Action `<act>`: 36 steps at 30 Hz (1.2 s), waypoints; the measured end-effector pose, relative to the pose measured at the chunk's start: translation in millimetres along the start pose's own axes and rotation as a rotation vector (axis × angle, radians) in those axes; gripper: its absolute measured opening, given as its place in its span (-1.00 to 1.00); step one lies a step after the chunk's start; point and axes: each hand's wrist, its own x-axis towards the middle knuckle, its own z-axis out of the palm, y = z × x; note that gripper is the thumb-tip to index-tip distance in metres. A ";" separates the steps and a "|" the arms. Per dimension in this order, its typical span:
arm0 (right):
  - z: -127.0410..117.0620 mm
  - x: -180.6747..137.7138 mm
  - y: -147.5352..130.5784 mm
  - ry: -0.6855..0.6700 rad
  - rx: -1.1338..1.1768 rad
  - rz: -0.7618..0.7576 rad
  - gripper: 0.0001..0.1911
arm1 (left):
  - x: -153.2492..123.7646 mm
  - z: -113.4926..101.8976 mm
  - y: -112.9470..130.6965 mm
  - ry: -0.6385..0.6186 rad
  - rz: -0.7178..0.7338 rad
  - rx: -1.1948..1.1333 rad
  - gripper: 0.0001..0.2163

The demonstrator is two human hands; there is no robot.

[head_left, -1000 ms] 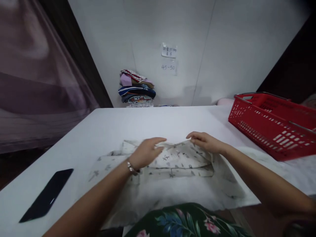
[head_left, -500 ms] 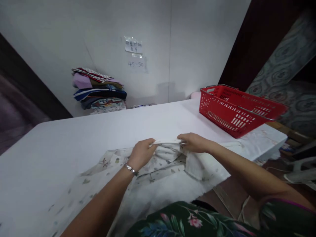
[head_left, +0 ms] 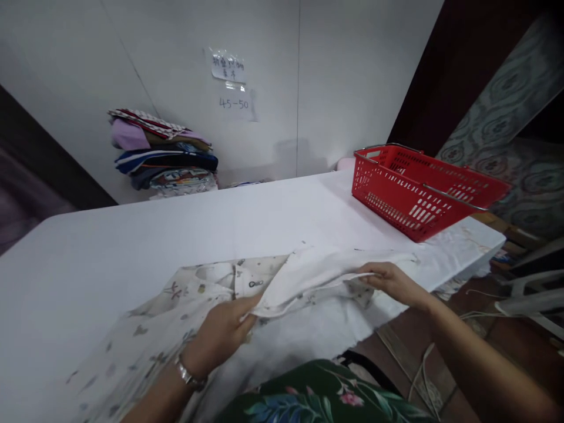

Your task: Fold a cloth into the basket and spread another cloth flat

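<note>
A white shirt (head_left: 145, 329) printed with small brownish and grey motifs lies spread over the near side of the table. Its collar and button placket show left of the middle. My left hand (head_left: 227, 330), with a metal watch on the wrist, pinches one end of a folded-over plain white part of the shirt. Farther right, my right hand (head_left: 390, 283) is closed on the same edge, fingers partly under the cloth. Between the two hands the edge runs fairly taut and slightly raised, with the printed side beneath it.
A red plastic basket (head_left: 396, 200) with metal handles stands at the table's right end. Against the wall at the back left is a stack of folded clothes (head_left: 163, 155). The white-covered table (head_left: 185, 229) ends at right, beside a whitish stool (head_left: 529, 299). Paper notes (head_left: 229, 67) hang on the wall.
My hands have moved apart: the left toward me and left, the right farther right and slightly down. The bunched shirt between them is now stretched out, its plain white side folded over.
</note>
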 end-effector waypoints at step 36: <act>76.4 204.0 19.6 -0.036 -0.663 0.077 -0.73 | -28.2 25.5 10.9 -0.127 0.038 0.044 -0.88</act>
